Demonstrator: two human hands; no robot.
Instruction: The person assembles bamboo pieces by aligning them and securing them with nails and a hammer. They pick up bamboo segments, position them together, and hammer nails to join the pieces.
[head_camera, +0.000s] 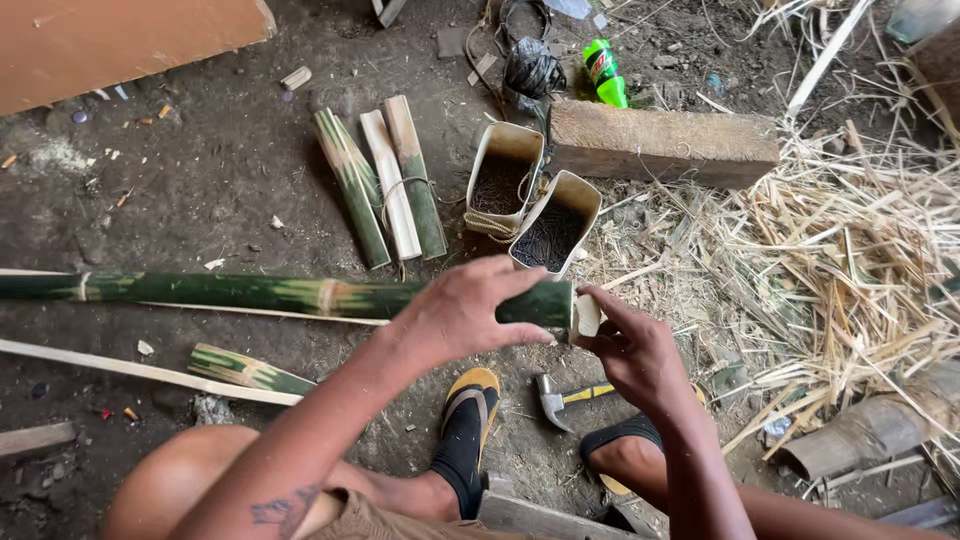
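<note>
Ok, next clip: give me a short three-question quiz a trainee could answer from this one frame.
1. True or false: the left hand rests on top of the green bamboo pole.
2. What tool lies on the ground between the person's feet?
A) saw
B) hammer
C) knife
3. Fill in: the right hand touches the pole's cut ____.

Key:
1. True; it grips near the pole's right end.
2. B; it lies between the feet, touched by neither hand.
3. End; its fingers sit at the pale end face, below the two open containers of dark nails.
</note>
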